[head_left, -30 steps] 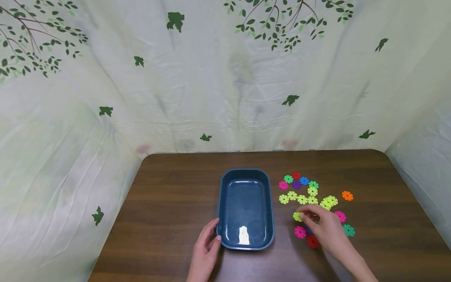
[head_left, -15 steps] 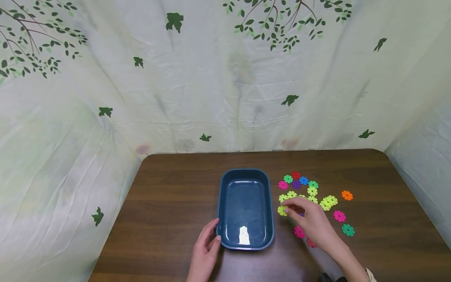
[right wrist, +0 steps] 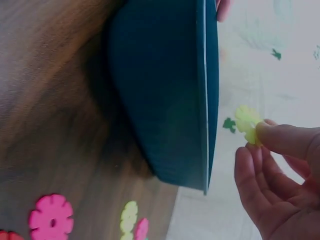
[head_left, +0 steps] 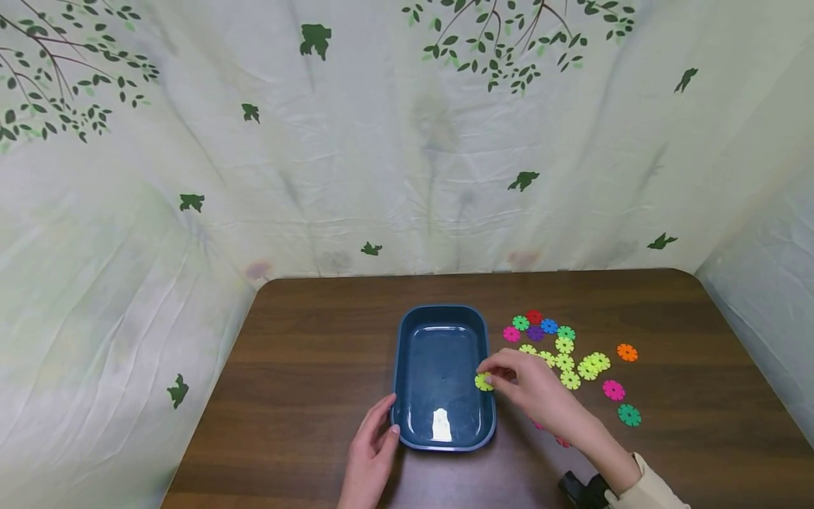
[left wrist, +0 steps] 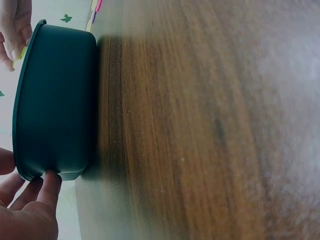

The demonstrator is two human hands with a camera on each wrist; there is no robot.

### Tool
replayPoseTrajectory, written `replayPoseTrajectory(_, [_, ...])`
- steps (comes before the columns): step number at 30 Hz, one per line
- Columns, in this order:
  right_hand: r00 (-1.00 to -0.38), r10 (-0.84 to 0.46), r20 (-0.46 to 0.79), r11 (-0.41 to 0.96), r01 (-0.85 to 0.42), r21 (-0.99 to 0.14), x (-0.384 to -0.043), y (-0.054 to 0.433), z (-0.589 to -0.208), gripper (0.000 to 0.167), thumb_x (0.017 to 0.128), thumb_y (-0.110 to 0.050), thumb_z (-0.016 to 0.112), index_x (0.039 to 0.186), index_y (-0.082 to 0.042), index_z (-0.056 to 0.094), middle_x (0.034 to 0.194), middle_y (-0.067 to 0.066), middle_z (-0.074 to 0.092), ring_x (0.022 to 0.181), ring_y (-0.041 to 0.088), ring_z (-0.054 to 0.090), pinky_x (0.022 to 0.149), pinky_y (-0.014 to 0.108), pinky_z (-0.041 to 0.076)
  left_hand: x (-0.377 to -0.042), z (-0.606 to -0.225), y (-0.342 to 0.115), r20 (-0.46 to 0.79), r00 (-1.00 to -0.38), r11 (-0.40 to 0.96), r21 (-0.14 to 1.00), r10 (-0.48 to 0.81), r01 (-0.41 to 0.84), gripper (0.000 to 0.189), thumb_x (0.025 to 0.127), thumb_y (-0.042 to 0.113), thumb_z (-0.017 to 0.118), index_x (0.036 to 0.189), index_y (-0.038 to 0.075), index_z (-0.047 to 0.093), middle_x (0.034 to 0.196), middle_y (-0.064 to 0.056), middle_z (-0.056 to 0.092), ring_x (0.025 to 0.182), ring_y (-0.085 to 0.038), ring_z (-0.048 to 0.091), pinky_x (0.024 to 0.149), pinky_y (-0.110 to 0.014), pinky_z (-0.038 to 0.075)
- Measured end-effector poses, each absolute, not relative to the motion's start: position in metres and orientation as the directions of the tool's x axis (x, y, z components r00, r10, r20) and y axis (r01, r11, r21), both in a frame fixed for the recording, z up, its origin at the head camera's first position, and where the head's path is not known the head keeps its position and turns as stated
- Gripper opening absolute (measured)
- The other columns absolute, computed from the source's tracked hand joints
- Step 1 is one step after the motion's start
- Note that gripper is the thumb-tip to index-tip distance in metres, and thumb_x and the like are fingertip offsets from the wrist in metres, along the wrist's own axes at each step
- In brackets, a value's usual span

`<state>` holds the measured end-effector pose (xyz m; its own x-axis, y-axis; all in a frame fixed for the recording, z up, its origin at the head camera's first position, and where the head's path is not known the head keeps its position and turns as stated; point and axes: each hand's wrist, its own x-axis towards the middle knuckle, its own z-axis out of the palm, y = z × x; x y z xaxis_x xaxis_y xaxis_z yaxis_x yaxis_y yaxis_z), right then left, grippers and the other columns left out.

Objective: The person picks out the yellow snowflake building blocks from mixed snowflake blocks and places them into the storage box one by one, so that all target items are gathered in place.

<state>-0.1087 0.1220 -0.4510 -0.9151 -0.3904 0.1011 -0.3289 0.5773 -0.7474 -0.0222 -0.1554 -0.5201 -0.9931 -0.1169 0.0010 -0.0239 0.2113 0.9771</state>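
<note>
My right hand [head_left: 537, 385] pinches a yellow notched interlocking disc [head_left: 482, 382] between thumb and forefinger, over the right rim of the dark blue tray [head_left: 439, 367]. From the right wrist, the yellow disc [right wrist: 246, 120] shows above the tray's rim level, its lower edge covered by the thumb. At the tray's near left corner, my left hand [head_left: 371, 452] holds the rim. The left wrist view has its fingertips [left wrist: 50, 185] against the outer wall of the tray [left wrist: 57, 100]. Nothing lies inside the tray.
Right of the tray lie several loose discs: a run of yellow ones [head_left: 564, 361], a mixed cluster behind with a blue disc [head_left: 549, 326], and an orange disc [head_left: 627, 352] apart. A pink disc [head_left: 613, 390] and a green disc [head_left: 629, 415] lie nearer. My right forearm partly covers others.
My right hand has carried the yellow disc leftward from among the loose discs to above the tray's right rim. A sleeve and black wrist gear have come into view. The left hand stays put.
</note>
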Motion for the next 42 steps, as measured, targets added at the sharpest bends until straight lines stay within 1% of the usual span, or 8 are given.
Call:
replayPoseTrajectory(6, [-0.892,-0.451,0.019,0.609,-0.323,-0.725,-0.115,0.111,-0.443,0.019,0.087,-0.004,0.073,0.098,-0.019,0.075,0.085,-0.013,0.061,0.075,0.010,0.055,0.064,0.022,0.054,-0.023,-0.521,-0.155,0.019,-0.993,0.201,0.979,-0.115,-0.005,0.048,0.092,-0.008,0.059,0.136,0.010,0.058,0.140,-0.008,0.052,0.126,-0.025,0.051,0.098,-0.023,0.046])
replayPoseTrajectory(9, [-0.879,-0.478,0.003,0.616,-0.337,-0.712,-0.117,0.106,-0.440,0.018,0.087,-0.005,0.073,0.100,-0.018,0.075,0.085,-0.011,0.061,0.074,0.011,0.055,0.063,0.022,0.053,-0.024,-0.520,-0.155,0.023,-0.993,0.203,0.979,-0.113,0.000,0.048,0.092,-0.008,0.059,0.136,0.009,0.058,0.140,-0.007,0.052,0.126,-0.024,0.051,0.097,-0.020,0.046])
replayPoseTrajectory(13, [-0.864,-0.503,-0.006,0.609,-0.350,-0.712,-0.122,0.100,-0.437,0.018,0.087,-0.005,0.074,0.099,-0.018,0.074,0.086,-0.010,0.064,0.075,0.011,0.056,0.063,0.022,0.054,-0.024,-0.519,-0.155,0.018,-0.993,0.210,0.978,-0.118,-0.007,0.048,0.092,-0.007,0.059,0.137,0.009,0.057,0.140,-0.007,0.052,0.126,-0.024,0.052,0.097,-0.019,0.046])
replayPoseTrajectory(24, [-0.806,-0.588,-0.066,0.581,-0.364,-0.728,-0.144,0.083,-0.432,0.014,0.090,-0.006,0.070,0.100,-0.015,0.075,0.085,-0.007,0.065,0.075,0.012,0.057,0.064,0.023,0.054,-0.023,-0.519,-0.155,-0.004,-0.993,0.220,0.975,-0.115,-0.029,0.047,0.092,-0.006,0.059,0.137,0.010,0.057,0.140,-0.008,0.052,0.125,-0.026,0.052,0.099,-0.027,0.047])
replayPoseTrajectory(29, [-0.780,-0.622,-0.071,0.556,-0.376,-0.741,-0.153,0.076,-0.434,0.014,0.091,-0.004,0.068,0.100,-0.013,0.075,0.084,-0.008,0.065,0.075,0.012,0.058,0.065,0.025,0.054,-0.023,-0.518,-0.154,0.015,-0.994,0.199,0.980,-0.106,-0.007,0.048,0.092,-0.008,0.059,0.137,0.008,0.057,0.140,-0.008,0.052,0.125,-0.025,0.052,0.098,-0.025,0.047])
replayPoseTrajectory(32, [-0.767,-0.638,-0.066,0.547,-0.391,-0.740,-0.158,0.073,-0.436,0.014,0.091,-0.004,0.069,0.100,-0.013,0.075,0.085,-0.009,0.066,0.077,0.011,0.058,0.066,0.025,0.054,-0.023,-0.518,-0.154,0.016,-0.994,0.197,0.980,-0.107,-0.006,0.048,0.092,-0.008,0.059,0.137,0.008,0.057,0.140,-0.008,0.052,0.125,-0.024,0.052,0.099,-0.025,0.047])
replayPoseTrajectory(36, [-0.750,-0.658,-0.068,0.537,-0.403,-0.741,-0.164,0.068,-0.438,0.014,0.090,-0.005,0.070,0.100,-0.013,0.075,0.087,-0.008,0.068,0.077,0.011,0.060,0.069,0.024,0.055,-0.022,-0.518,-0.155,-0.007,-0.994,0.209,0.977,-0.111,-0.030,0.047,0.093,-0.006,0.059,0.137,0.010,0.057,0.140,-0.008,0.052,0.126,-0.025,0.052,0.100,-0.030,0.047])
replayPoseTrajectory(42, [-0.733,-0.672,-0.104,0.543,-0.393,-0.742,-0.169,0.060,-0.438,0.013,0.090,-0.005,0.070,0.100,-0.011,0.075,0.087,-0.006,0.067,0.075,0.013,0.059,0.068,0.025,0.055,-0.020,-0.517,-0.156,-0.016,-0.994,0.219,0.975,-0.111,-0.040,0.046,0.094,-0.002,0.059,0.137,0.014,0.057,0.141,-0.008,0.051,0.127,-0.028,0.051,0.101,-0.036,0.047])
